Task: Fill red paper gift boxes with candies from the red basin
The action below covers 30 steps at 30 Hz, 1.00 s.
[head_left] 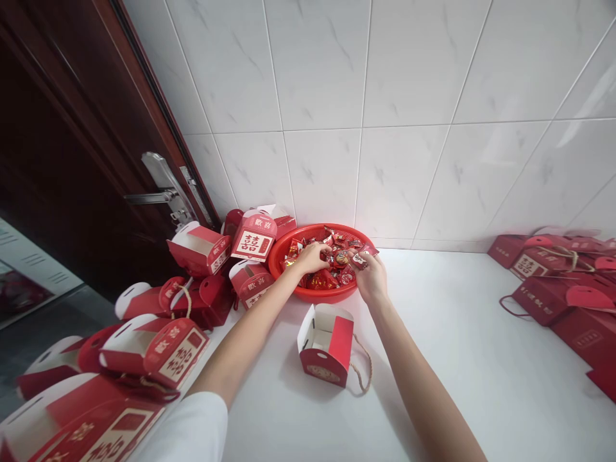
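Note:
A red plastic basket (pixel 315 294) full of wrapped candies (pixel 323 280) stands against the wall. My left hand (pixel 312 257) reaches over its left side, fingers bent down at the candies, with a gap between thumb and fingers and nothing visible in them. At the right rim, my right hand (pixel 373 277) pinches a red and white wrapped candy (pixel 360 257). On the table in front of the basket sits a red gift box (pixel 325 365) with its top open and its visible inside bare. A twisted rope handle (pixel 369 363) hangs from the box's right side.
Several open red boxes (pixel 154 353) with white labels are piled along the left. More red boxes (pixel 553 298), with cord handles, stand at the right of the white table (pixel 443 321). A dark wooden door (pixel 72 115) is at the left; a tiled wall (pixel 322 160) rises behind.

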Each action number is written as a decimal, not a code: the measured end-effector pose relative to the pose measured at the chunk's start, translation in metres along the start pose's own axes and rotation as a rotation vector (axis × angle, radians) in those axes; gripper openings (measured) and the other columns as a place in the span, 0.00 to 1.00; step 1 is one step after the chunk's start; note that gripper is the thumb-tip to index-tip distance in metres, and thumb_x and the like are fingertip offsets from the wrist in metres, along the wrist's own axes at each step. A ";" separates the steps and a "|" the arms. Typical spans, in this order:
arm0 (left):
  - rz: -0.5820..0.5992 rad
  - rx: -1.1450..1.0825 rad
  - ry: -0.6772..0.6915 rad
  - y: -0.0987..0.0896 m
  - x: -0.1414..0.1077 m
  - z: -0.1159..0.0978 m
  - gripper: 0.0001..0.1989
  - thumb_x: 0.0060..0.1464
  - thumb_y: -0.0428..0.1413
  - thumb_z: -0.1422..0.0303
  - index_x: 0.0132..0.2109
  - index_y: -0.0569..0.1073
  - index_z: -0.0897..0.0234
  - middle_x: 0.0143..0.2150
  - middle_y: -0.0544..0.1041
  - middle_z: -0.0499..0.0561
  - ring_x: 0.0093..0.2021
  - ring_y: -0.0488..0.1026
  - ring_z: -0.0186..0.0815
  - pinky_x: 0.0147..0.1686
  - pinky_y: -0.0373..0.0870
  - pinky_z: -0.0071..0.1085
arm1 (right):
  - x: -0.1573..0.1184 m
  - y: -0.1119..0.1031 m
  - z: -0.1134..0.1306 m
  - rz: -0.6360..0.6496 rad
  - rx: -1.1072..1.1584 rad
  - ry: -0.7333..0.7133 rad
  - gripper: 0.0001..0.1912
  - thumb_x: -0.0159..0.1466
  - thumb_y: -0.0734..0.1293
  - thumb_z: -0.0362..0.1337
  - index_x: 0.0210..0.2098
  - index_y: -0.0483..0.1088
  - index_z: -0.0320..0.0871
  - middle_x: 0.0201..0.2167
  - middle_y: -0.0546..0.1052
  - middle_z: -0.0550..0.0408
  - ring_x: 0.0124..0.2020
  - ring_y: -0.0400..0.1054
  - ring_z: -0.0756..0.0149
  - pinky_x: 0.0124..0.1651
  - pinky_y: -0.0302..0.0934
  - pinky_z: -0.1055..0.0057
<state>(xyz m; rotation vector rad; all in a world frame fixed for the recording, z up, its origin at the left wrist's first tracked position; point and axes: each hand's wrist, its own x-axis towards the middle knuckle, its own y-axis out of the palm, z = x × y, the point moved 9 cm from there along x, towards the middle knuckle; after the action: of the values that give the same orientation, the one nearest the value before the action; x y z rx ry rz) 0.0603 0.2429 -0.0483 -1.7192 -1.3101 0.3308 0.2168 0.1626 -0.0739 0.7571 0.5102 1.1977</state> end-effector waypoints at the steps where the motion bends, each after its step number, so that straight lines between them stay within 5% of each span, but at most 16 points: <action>1: -0.023 -0.040 0.022 -0.003 0.000 -0.003 0.24 0.38 0.64 0.79 0.46 0.80 0.60 0.48 0.80 0.54 0.52 0.77 0.47 0.56 0.72 0.40 | 0.000 0.001 0.000 0.003 -0.007 0.000 0.06 0.50 0.70 0.31 0.25 0.68 0.44 0.28 0.80 0.57 0.35 0.76 0.64 0.41 0.73 0.66; 6: -0.101 -0.320 0.129 -0.014 -0.004 -0.027 0.29 0.45 0.54 0.79 0.57 0.74 0.63 0.57 0.75 0.56 0.52 0.77 0.40 0.52 0.74 0.34 | -0.001 0.003 0.000 0.016 -0.055 0.007 0.07 0.48 0.71 0.31 0.26 0.70 0.44 0.27 0.80 0.58 0.36 0.76 0.63 0.39 0.71 0.69; 12: 0.000 -0.692 0.112 -0.007 -0.010 -0.039 0.31 0.48 0.57 0.74 0.61 0.70 0.63 0.61 0.73 0.60 0.55 0.75 0.43 0.54 0.73 0.38 | -0.003 0.007 -0.001 0.058 -0.101 0.022 0.09 0.48 0.71 0.28 0.29 0.72 0.45 0.30 0.80 0.60 0.36 0.75 0.64 0.39 0.70 0.70; 18: -0.006 -0.742 0.090 -0.004 -0.008 -0.038 0.36 0.46 0.61 0.72 0.64 0.66 0.60 0.65 0.68 0.61 0.52 0.76 0.40 0.52 0.73 0.37 | -0.007 0.012 0.002 0.096 -0.107 0.043 0.12 0.49 0.70 0.26 0.32 0.73 0.45 0.32 0.81 0.60 0.38 0.75 0.65 0.43 0.71 0.68; 25: 0.043 -0.730 0.122 0.000 -0.008 -0.046 0.37 0.47 0.63 0.70 0.65 0.65 0.64 0.52 0.79 0.58 0.53 0.76 0.42 0.51 0.73 0.36 | -0.011 0.014 0.003 0.094 -0.061 0.035 0.13 0.49 0.75 0.28 0.34 0.74 0.43 0.33 0.82 0.56 0.35 0.77 0.63 0.40 0.73 0.67; 30: -0.074 -0.481 -0.044 -0.007 0.003 -0.018 0.23 0.59 0.53 0.67 0.61 0.69 0.65 0.55 0.78 0.58 0.55 0.76 0.40 0.54 0.72 0.36 | -0.003 0.003 0.001 0.018 0.033 0.022 0.11 0.49 0.76 0.30 0.30 0.73 0.43 0.31 0.82 0.57 0.34 0.77 0.62 0.40 0.74 0.64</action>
<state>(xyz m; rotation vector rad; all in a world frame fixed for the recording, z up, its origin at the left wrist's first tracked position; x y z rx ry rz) 0.0690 0.2367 -0.0320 -2.0572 -1.5710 0.0050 0.2143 0.1601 -0.0709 0.7784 0.5433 1.2185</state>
